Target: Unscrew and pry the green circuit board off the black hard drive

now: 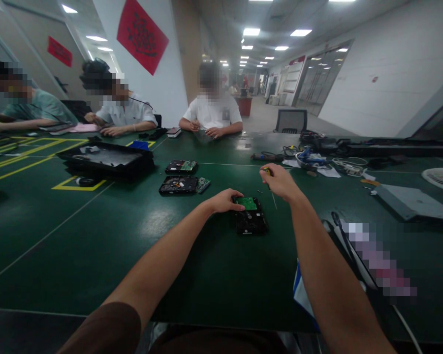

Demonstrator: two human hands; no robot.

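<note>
A black hard drive [251, 219] lies flat on a dark green tabletop [192, 275] in front of the seated worker, its long axis running away from the body with a slight slant, the far end leaning left. A small pale label [247, 231] marks its near end, too small to read; the green circuit board [247, 203] covers the far end. The left hand [226, 200] grips the far left corner, thumb over the board. The right hand [279, 182], closed around the yellow-and-black handle of a screwdriver [268, 171], is raised to the drive's right, the shaft slanting down and well apart from the drive. Tiny metal pieces [260, 191] lie between drive and right hand. To the right rests a gray metal case [417, 201]. Farther off to the left, a loose circuit board [203, 185] sits against an open drive [178, 185], with another drive [181, 167] just beyond. A black tray [109, 172] stands to their left, tangled cables [312, 160] to the far right. Three people sit across the tabletop; behind them, a red diamond poster [142, 37] bears dark brushed characters that cannot be made out.
</note>
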